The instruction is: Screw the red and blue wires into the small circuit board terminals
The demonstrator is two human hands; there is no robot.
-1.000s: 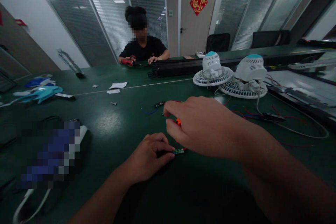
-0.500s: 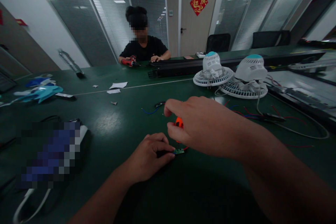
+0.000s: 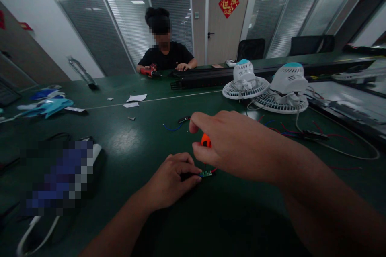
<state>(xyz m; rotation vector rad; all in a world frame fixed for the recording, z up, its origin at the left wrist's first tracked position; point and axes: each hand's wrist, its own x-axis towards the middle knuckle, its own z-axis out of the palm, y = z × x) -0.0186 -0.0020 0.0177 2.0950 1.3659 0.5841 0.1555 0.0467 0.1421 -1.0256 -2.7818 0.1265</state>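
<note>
A small green circuit board [image 3: 206, 174] lies on the dark green table, with a red wire at its right end. My left hand [image 3: 176, 178] pinches the board's left end between thumb and fingers. Above it, my right hand [image 3: 224, 142] is closed around an orange and black screwdriver [image 3: 206, 140], held upright. Its thin shaft points down at the board; whether the tip touches cannot be made out. Just beyond my hands lies a small black part [image 3: 183, 120] with a blue wire.
White fan units [image 3: 245, 82] stand at the right behind loose wires [image 3: 289, 132]. A long black rail [image 3: 205, 79] crosses the back. Opposite, a person [image 3: 165, 56] has a hand on a red power tool [image 3: 149, 71]. Paper scraps [image 3: 136, 98] and blue gloves [image 3: 50, 106] lie left.
My hands and the board keep almost the same place. The screwdriver's orange handle shows slightly differently between my right fingers. Across the table, the person's hand has shifted slightly.
</note>
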